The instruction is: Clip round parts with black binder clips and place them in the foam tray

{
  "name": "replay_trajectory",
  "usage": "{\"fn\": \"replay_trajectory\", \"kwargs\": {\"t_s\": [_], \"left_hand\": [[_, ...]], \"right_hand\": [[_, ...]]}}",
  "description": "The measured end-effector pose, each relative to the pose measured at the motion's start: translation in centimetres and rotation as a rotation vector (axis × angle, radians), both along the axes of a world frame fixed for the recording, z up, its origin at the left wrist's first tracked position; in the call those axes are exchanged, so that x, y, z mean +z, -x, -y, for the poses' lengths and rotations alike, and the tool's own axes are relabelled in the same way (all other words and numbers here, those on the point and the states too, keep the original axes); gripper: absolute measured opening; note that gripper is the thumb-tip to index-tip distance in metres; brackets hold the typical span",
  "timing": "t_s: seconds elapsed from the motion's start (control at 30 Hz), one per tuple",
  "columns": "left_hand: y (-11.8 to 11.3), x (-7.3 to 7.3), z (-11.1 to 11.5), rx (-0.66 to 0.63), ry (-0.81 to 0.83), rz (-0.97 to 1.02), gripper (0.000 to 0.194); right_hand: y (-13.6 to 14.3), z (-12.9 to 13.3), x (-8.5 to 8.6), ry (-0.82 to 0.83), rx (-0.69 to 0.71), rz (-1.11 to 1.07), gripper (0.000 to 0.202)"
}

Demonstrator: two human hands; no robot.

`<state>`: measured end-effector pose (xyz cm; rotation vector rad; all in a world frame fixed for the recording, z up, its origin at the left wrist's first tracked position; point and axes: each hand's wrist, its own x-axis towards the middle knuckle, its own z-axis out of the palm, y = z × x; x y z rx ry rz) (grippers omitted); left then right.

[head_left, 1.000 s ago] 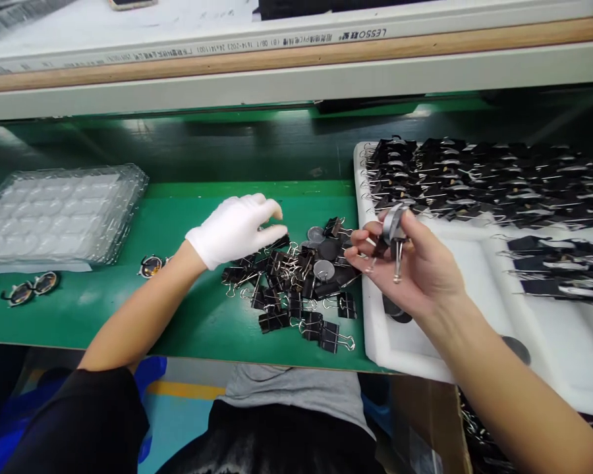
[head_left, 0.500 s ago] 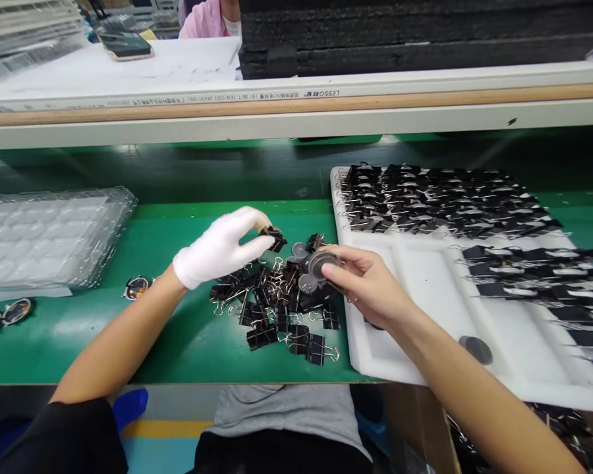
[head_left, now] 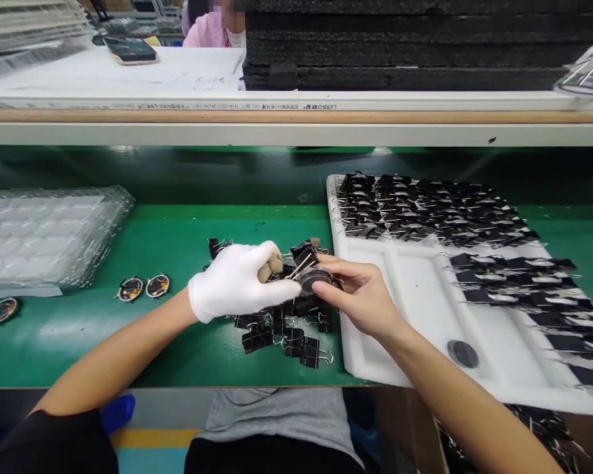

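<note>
My left hand, in a white glove, is closed on the wire handles of a black binder clip. Bare fingers of my right hand pinch a round dark disc with a clear rim. The clip is right at the disc; whether its jaws are on the edge I cannot tell. Below both hands lies a heap of loose binder clips, partly hidden by the glove. A similar dark disc rests in the white tray on the right.
Many binder clips stand in rows on the tray. Small round framed pieces and stacked clear plastic trays lie to the left. A shelf crosses the back, carrying black foam sheets and a phone. Someone in pink sits beyond.
My left hand has moved right and down, bringing the binder clip to the disc in my right hand. The right hand has shifted slightly. The view has tilted a little.
</note>
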<state>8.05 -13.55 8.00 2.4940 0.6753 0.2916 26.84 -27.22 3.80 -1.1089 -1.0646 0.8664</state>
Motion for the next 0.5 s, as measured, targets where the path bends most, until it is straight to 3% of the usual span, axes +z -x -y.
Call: {"fn": "replay_trajectory", "kwargs": {"t_s": [0.3, 0.43, 0.5], "left_hand": [[-0.2, -1.1, 0.3, -0.03, -0.21, 0.129, 0.044], [-0.3, -1.4, 0.0, -0.101, -0.276, 0.173, 0.05], [-0.2, -1.6, -0.2, -0.112, -0.284, 0.155, 0.045]], "right_hand": [[-0.1, 0.1, -0.2, 0.026, 0.07, -0.045, 0.016], [-0.6, 0.2, 0.8, 0.037, 0.121, 0.027, 0.016], [-1.5, 0.4, 1.6, 0.031, 0.082, 0.121, 0.015]]}}
